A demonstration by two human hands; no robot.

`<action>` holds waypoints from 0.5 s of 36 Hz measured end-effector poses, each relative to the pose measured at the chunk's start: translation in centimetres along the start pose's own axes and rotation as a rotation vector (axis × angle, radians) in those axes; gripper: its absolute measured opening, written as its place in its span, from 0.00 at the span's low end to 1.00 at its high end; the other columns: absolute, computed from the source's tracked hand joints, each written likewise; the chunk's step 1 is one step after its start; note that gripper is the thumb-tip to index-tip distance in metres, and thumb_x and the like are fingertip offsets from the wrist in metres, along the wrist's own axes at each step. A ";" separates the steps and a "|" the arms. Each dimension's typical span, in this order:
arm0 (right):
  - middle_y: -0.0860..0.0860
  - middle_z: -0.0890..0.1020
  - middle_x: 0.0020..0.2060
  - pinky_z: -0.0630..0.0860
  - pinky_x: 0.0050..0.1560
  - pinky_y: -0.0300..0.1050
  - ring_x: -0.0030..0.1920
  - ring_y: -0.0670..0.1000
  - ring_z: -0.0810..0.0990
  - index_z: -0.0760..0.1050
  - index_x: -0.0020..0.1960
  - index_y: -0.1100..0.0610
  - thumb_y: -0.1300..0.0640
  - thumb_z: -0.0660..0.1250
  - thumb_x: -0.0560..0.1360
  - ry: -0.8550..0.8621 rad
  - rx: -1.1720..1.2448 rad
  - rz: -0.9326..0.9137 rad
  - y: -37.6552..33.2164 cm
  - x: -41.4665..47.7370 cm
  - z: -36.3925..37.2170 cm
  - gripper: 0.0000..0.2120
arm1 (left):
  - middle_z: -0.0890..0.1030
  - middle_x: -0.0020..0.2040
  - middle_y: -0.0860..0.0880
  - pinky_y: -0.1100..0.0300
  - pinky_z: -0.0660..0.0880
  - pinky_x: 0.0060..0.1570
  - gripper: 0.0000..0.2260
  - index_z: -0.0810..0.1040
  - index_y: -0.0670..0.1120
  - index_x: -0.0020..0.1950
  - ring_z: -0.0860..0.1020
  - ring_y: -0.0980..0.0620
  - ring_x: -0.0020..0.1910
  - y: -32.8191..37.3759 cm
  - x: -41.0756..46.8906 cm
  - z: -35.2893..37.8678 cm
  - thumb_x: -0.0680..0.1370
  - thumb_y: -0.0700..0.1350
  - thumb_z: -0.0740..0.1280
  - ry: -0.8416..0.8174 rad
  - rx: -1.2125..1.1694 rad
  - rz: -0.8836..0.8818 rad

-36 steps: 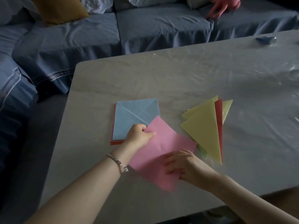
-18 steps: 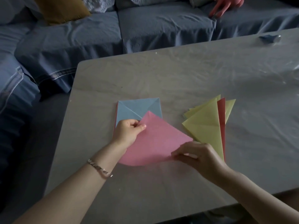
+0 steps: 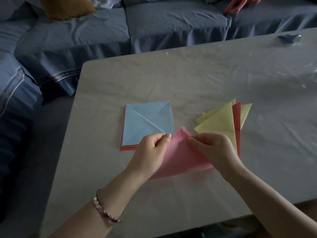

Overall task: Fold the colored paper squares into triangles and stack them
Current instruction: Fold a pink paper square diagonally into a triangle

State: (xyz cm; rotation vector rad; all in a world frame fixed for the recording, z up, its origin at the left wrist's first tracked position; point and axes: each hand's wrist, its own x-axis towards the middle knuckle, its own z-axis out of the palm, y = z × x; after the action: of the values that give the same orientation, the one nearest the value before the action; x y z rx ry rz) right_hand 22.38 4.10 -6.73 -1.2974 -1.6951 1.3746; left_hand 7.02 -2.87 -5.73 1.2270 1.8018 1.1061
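Pink paper (image 3: 180, 157), head view: the sheet lies on the counter (image 3: 154, 79) between the two piles, doubled over into a rough triangle. Its two free corners sit close together at the top but are not matched, and no crease looks pressed. Left hand (image 3: 151, 152) pinches the sheet's left edge between thumb and forefinger. Right hand (image 3: 217, 152) pinches the upper layer near the corners, fingers curled. Folded triangles (image 3: 221, 124), yellow and red, lie fanned just right of it: several done. Unfolded squares (image 3: 147, 122), blue on top with red beneath, wait in a pile at left. Judgement: the task is partway. This fold needs aligning, creasing and stacking, then the remaining squares.
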 end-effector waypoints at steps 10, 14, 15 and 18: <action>0.39 0.81 0.26 0.69 0.31 0.25 0.28 0.34 0.76 0.80 0.34 0.49 0.62 0.73 0.68 0.049 0.133 -0.007 -1.4 -0.8 0.5 0.09 | 0.80 0.37 0.58 0.74 0.72 0.41 0.08 0.83 0.47 0.49 0.79 0.64 0.37 1.0 -1.1 0.2 0.71 0.39 0.72 0.236 0.038 0.129; 0.42 0.83 0.30 0.72 0.35 0.26 0.32 0.37 0.79 0.80 0.36 0.48 0.61 0.74 0.67 0.059 0.153 -0.026 -1.9 -1.0 0.6 0.09 | 0.81 0.37 0.58 0.74 0.72 0.41 0.08 0.83 0.47 0.48 0.79 0.63 0.37 1.4 -1.3 0.1 0.70 0.38 0.73 0.267 0.048 0.175; 0.43 0.83 0.32 0.72 0.36 0.27 0.32 0.38 0.79 0.79 0.37 0.48 0.60 0.74 0.67 0.066 0.157 -0.025 -2.0 -1.1 0.6 0.07 | 0.81 0.37 0.59 0.74 0.72 0.40 0.08 0.83 0.46 0.48 0.79 0.64 0.36 1.5 -1.4 0.0 0.70 0.38 0.73 0.278 0.056 0.188; 0.45 0.84 0.33 0.73 0.36 0.31 0.33 0.40 0.80 0.79 0.40 0.48 0.53 0.74 0.65 0.062 0.180 -0.031 -2.3 -1.4 0.6 0.06 | 0.80 0.36 0.61 0.76 0.71 0.40 0.08 0.84 0.45 0.47 0.79 0.65 0.36 1.8 -1.6 0.0 0.69 0.38 0.73 0.301 0.075 0.231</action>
State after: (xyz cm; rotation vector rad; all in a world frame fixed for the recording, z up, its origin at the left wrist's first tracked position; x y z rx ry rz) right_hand 21.60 2.63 -4.53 -1.1946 -1.5065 1.4187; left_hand 8.15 -4.02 -4.01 1.4005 1.9734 1.4284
